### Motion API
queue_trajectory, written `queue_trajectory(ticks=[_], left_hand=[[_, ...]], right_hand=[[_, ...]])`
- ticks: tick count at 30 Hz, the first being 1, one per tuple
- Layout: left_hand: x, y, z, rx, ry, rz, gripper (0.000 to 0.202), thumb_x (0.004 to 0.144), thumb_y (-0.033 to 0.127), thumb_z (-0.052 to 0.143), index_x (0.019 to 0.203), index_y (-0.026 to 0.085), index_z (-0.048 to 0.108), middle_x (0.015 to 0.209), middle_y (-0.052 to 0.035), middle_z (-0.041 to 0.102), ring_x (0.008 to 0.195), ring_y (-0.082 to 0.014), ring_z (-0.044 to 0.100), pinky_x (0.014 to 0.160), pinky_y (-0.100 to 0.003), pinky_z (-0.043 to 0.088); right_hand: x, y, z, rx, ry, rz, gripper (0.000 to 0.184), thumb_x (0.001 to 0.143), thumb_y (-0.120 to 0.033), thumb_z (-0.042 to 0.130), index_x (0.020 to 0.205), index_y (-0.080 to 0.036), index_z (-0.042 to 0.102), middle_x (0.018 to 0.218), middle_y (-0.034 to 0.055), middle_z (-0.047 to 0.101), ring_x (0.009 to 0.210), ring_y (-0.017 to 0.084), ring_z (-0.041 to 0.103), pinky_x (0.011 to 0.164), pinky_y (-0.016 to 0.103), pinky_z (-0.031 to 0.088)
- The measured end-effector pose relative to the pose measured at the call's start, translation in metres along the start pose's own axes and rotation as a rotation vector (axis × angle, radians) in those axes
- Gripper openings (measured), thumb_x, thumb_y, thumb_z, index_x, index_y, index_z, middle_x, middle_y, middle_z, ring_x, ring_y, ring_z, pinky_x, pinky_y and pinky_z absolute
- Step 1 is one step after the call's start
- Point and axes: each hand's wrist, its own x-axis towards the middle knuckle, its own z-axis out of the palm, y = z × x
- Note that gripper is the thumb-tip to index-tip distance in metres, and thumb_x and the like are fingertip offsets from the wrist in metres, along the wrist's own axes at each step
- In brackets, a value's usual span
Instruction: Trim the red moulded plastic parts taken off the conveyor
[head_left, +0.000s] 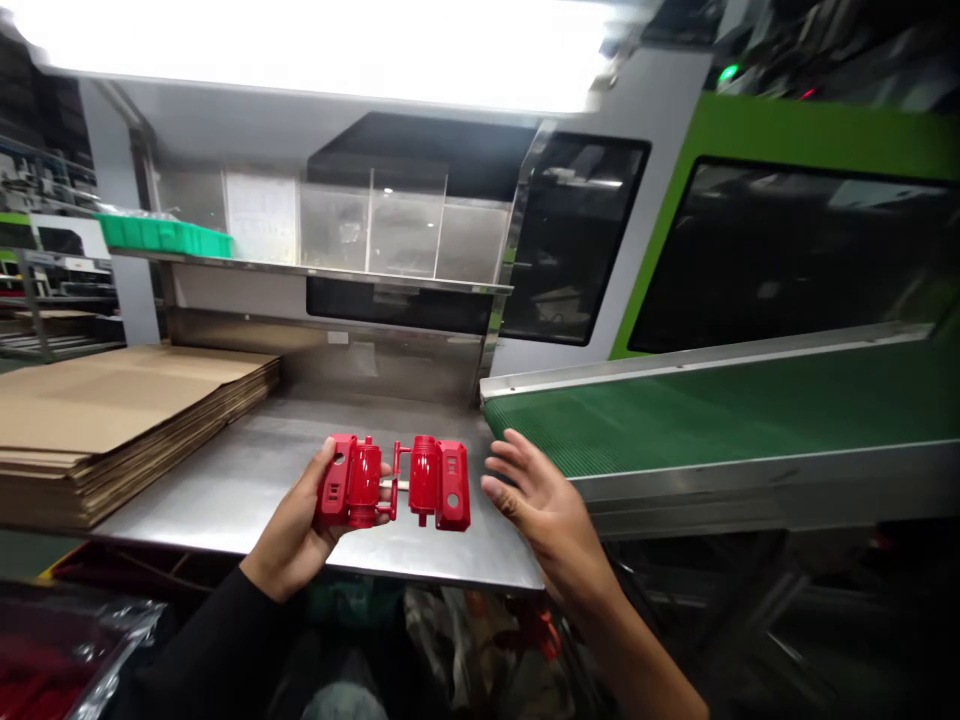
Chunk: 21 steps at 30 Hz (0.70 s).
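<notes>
Now holding twin red molded plastic parts (424, 482), apparently linked by a sprue (395, 478), above the stainless-steel workbench (247, 460); clasping only their left end with the left hand (306, 525), probably to leave the other end exposed. Holding the right hand (544, 510) open, gripping nothing, just beside that end, near the green conveyor belt (712, 410). Seeing cardboard sheets (112, 400) stacked leftward, presumably for easy reach.

Factory floor: green conveyor (720, 400), big machine (667, 220) with dark windows, steel bench (247, 470), stacked cardboard (135, 400), green bin (165, 236).
</notes>
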Motion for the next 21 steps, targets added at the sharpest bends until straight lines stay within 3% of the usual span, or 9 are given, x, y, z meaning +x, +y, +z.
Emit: queue_trajectory(ticks=[4,6,9,14,21], left_hand=[[-0.021,0.002,-0.013,-0.097,0.019,-0.135,0.038,0.094,0.039,0.051,0.117,0.012,0.063,0.102,-0.0158,0.075,0.083,-0.0287,0.073,0.075,-0.048,0.061],[-0.028,0.003,-0.021,-0.147,0.025,-0.195,0.034,0.094,0.035,0.053,0.116,0.012,0.064,0.102,-0.0146,0.076,0.086,-0.0264,0.073,0.075,-0.041,0.061],[-0.035,0.004,-0.037,-0.144,0.032,-0.248,0.037,0.093,0.032,0.055,0.123,0.012,0.062,0.108,-0.0145,0.074,0.093,-0.0276,0.072,0.079,-0.041,0.060],[-0.041,0.003,-0.057,-0.164,0.049,-0.287,0.038,0.092,0.031,0.055,0.124,0.011,0.062,0.110,-0.0145,0.074,0.094,-0.0289,0.071,0.081,-0.042,0.060],[-0.043,0.001,-0.059,-0.197,0.072,-0.317,0.035,0.091,0.030,0.057,0.119,0.011,0.066,0.106,-0.0146,0.075,0.095,-0.0305,0.072,0.083,-0.044,0.059]], right_hand=[[-0.007,0.014,0.025,0.383,-0.439,0.312,0.068,0.076,-0.054,0.070,0.130,-0.016,0.052,0.120,0.0168,0.063,0.108,0.028,0.063,0.092,0.047,0.051],[-0.009,0.015,0.042,0.503,-0.537,0.374,0.063,0.072,-0.047,0.075,0.124,-0.016,0.057,0.113,0.0143,0.067,0.102,0.026,0.065,0.091,0.044,0.052],[-0.012,0.015,0.058,0.579,-0.574,0.431,0.052,0.077,-0.034,0.073,0.124,-0.017,0.058,0.112,0.0118,0.068,0.093,0.021,0.068,0.087,0.038,0.053],[-0.016,0.019,0.062,0.600,-0.598,0.509,0.047,0.081,-0.029,0.069,0.124,-0.016,0.057,0.107,0.0104,0.070,0.090,0.019,0.069,0.085,0.035,0.053],[-0.018,0.026,0.065,0.606,-0.592,0.538,0.045,0.081,-0.025,0.068,0.124,-0.017,0.058,0.107,0.0100,0.070,0.088,0.019,0.069,0.081,0.033,0.054]])
